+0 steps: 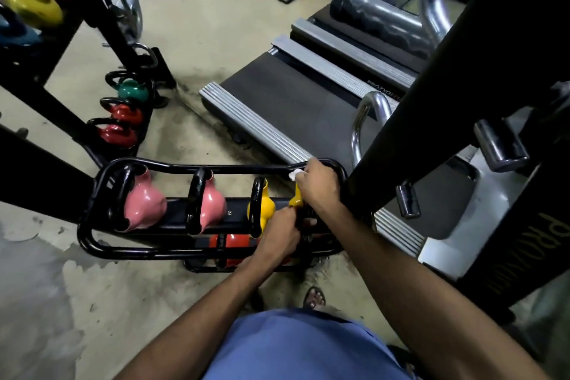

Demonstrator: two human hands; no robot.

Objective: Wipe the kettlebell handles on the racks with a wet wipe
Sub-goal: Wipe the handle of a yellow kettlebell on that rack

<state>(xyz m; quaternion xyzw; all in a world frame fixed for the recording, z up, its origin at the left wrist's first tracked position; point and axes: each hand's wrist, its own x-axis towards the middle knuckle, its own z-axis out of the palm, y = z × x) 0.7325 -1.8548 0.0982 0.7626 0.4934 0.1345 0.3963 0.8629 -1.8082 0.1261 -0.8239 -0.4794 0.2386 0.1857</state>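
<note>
A low black rack (92, 237) holds two pink kettlebells (143, 202) and two yellow ones, all with black handles. My right hand (317, 183) is closed around a white wet wipe (294, 175) pressed on the handle of the rightmost yellow kettlebell (296, 199), most of which my hands hide. My left hand (282, 233) grips the near end of that same kettlebell's handle. The other yellow kettlebell (265, 208) stands just left of my hands. A red kettlebell (229, 242) sits on the tier below.
A second rack at the left carries green (132, 91) and red (118, 133) kettlebells low down, pink and yellow ones (34, 6) higher. A treadmill (293, 99) lies beyond the rack. A thick black machine post (431, 95) stands close to my right arm.
</note>
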